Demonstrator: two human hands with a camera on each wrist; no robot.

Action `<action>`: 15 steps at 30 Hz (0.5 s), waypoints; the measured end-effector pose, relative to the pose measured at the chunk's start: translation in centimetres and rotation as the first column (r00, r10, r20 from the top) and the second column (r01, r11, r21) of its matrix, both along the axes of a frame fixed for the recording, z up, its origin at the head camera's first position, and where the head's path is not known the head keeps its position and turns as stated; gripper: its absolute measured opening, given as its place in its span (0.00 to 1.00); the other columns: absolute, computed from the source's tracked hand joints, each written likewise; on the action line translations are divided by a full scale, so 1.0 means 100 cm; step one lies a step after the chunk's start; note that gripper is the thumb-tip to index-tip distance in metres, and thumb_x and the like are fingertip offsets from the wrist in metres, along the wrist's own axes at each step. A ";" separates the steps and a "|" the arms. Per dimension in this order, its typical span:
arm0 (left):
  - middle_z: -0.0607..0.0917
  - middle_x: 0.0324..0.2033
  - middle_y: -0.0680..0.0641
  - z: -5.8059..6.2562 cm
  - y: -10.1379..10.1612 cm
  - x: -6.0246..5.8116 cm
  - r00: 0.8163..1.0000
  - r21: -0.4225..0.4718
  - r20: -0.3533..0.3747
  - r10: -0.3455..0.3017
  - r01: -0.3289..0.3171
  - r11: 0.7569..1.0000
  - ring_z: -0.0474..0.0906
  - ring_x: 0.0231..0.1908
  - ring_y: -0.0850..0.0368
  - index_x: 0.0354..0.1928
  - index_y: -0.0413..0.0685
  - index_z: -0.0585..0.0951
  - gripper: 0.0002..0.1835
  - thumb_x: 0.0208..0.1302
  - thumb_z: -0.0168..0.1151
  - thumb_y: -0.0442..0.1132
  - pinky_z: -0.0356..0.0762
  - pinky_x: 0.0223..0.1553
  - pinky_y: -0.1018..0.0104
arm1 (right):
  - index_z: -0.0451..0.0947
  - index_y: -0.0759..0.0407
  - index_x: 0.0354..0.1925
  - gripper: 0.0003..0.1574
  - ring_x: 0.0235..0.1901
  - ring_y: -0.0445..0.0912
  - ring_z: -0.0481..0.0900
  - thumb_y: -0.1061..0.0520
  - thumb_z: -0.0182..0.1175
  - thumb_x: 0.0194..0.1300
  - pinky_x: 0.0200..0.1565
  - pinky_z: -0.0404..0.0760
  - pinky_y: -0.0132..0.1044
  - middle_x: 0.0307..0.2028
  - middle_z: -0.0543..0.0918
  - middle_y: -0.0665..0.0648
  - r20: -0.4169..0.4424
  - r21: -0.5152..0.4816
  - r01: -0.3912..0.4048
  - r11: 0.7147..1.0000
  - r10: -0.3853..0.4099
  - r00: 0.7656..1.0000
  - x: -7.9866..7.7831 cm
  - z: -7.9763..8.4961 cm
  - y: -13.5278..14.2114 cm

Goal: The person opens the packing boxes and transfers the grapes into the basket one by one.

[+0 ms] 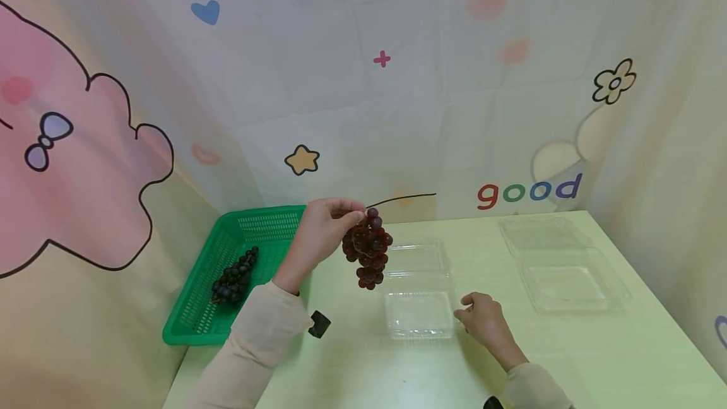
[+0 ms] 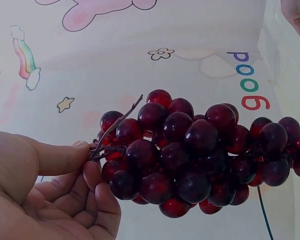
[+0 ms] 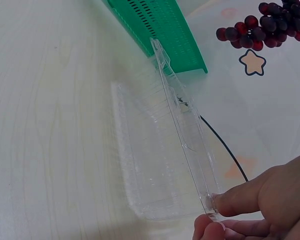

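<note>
My left hand (image 1: 322, 237) pinches the stem of a bunch of dark red grapes (image 1: 368, 251), which hangs in the air above the table. In the left wrist view the stem (image 2: 107, 137) shows between thumb and fingertips, and the grapes (image 2: 190, 160) point away from the palm. A clear plastic clamshell box (image 1: 420, 314) lies unfolded on the table, below and right of the bunch. At its right side my right hand (image 1: 485, 324) grips the rim. The right wrist view has thumb and fingers pinching a corner of the clear box (image 3: 185, 130).
A green plastic basket (image 1: 199, 289) stands at the left, with a bunch of black grapes (image 1: 235, 279) inside. Another open clear box (image 1: 573, 286) lies at the right of the pale table (image 1: 352, 371). A printed curtain (image 1: 341, 93) hangs behind.
</note>
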State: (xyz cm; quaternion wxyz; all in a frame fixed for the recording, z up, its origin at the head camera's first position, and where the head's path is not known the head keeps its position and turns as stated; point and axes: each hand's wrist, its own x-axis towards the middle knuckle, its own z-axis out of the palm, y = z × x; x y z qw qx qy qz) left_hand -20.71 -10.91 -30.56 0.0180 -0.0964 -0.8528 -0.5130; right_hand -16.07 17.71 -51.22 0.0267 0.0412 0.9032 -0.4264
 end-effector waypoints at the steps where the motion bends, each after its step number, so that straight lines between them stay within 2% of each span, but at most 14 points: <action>1: 0.90 0.40 0.46 0.001 -0.003 0.001 1.000 -0.002 0.008 0.006 -0.006 1.000 0.83 0.40 0.52 0.44 0.43 0.90 0.06 0.72 0.66 0.36 0.82 0.43 0.61 | 0.77 0.82 0.49 0.20 0.21 0.46 0.83 0.66 0.64 0.65 0.27 0.82 0.40 0.29 0.87 0.61 0.000 -0.001 0.000 1.000 0.000 1.000 0.000 0.000 0.000; 7: 0.89 0.43 0.47 0.002 -0.019 0.002 0.997 0.015 0.060 0.042 -0.043 0.999 0.82 0.44 0.50 0.46 0.45 0.90 0.07 0.73 0.66 0.37 0.82 0.46 0.59 | 0.77 0.83 0.49 0.20 0.22 0.46 0.83 0.66 0.64 0.65 0.27 0.82 0.41 0.30 0.87 0.62 -0.003 -0.002 -0.004 1.000 0.004 1.000 0.000 -0.001 0.001; 15: 0.88 0.48 0.46 0.003 -0.040 0.005 0.995 0.003 0.069 0.077 -0.077 0.997 0.80 0.50 0.49 0.49 0.46 0.89 0.09 0.74 0.65 0.40 0.80 0.51 0.54 | 0.76 0.83 0.49 0.20 0.21 0.46 0.83 0.67 0.63 0.64 0.26 0.82 0.40 0.30 0.87 0.62 -0.004 -0.004 -0.006 1.000 0.006 1.000 0.000 -0.002 0.002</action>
